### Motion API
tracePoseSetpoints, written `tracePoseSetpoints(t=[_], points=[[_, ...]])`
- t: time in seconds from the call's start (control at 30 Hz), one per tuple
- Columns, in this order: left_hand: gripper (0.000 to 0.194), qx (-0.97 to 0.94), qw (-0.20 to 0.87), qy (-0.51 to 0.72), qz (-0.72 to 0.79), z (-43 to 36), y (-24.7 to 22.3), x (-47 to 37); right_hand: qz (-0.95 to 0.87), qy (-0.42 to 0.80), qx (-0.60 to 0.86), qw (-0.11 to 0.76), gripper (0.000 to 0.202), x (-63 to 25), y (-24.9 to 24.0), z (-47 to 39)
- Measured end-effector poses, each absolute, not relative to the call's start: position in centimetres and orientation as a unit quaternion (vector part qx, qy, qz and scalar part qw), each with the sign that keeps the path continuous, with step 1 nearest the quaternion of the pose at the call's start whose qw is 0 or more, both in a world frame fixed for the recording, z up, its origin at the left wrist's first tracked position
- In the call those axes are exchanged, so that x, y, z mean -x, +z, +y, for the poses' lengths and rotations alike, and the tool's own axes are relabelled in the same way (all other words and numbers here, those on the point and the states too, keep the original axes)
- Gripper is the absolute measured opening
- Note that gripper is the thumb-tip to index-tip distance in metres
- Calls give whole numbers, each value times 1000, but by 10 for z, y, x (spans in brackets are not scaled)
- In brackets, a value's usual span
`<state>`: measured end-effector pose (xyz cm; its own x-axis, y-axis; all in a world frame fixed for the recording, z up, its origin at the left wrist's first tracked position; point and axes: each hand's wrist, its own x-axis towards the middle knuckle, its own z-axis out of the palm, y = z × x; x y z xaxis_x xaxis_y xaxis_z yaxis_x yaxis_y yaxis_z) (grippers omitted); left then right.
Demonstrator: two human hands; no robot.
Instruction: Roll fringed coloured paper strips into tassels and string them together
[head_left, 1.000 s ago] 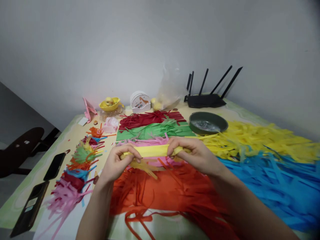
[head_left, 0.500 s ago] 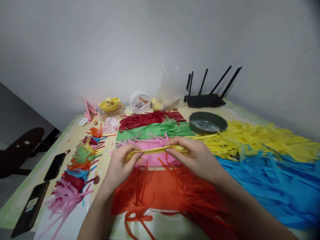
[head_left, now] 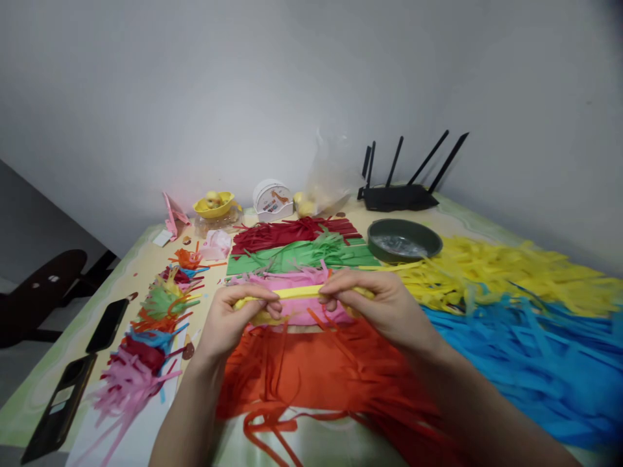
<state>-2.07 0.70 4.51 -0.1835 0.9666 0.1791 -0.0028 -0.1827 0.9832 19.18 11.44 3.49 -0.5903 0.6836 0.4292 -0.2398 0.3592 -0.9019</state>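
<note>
A yellow strip (head_left: 299,292) is stretched level between my two hands, above the pink fringed paper (head_left: 311,310). My left hand (head_left: 243,311) pinches its left end between thumb and fingers. The right end is pinched in my right hand (head_left: 365,298). Below them lies an orange fringed sheet (head_left: 302,370), partly covered by my right forearm. Green fringed paper (head_left: 263,258) and dark red fringed paper (head_left: 272,235) lie beyond the pink. A row of small multicoloured tassels (head_left: 146,353) runs down the left side.
Two dark phones (head_left: 107,324) lie at the left edge. Yellow strips (head_left: 525,272) and blue strips (head_left: 545,370) spread on the right. A dark green bowl (head_left: 405,240), a black router (head_left: 400,197), a clear bag (head_left: 331,178) and a yellow dish (head_left: 214,206) stand farther back.
My fingers have shifted their grip on the yellow strip, which now looks flatter between them. My left hand has moved slightly; the things on the table lie as before.
</note>
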Motion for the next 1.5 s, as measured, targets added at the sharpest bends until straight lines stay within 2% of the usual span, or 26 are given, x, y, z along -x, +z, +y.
tracePoseSetpoints(t=[0.23,0.37,0.57,0.63,0.73,0.87,0.97,1.07,1.23,1.33,1.4,1.5], points=[[14,-547,384,569,479,6,46,21,-736,497,149,434,14,-191,38,115],[19,-575,304,539,536,4,50,16,-781,433,171,417,15,-193,40,113],[11,-633,164,453,606,4,52,10,-823,304,240,415,20,-193,36,109],[11,-644,142,431,616,4,53,10,-823,293,259,412,14,-193,35,108],[14,-624,195,466,596,4,54,10,-800,357,267,402,11,-194,35,107],[18,-528,341,545,555,5,52,12,-734,496,207,416,11,-193,36,107],[21,-465,415,574,531,7,47,15,-705,535,169,433,12,-191,34,110],[17,-436,445,595,508,9,44,17,-691,559,135,438,14,-189,30,115],[5,-450,461,629,434,15,39,16,-698,562,123,427,16,-187,29,120],[8,-497,434,618,427,14,40,18,-691,554,125,447,19,-187,29,121],[13,-562,391,569,456,10,46,22,-713,515,129,458,21,-188,30,120],[17,-682,327,423,500,2,60,26,-790,408,109,444,26,-191,34,117]])
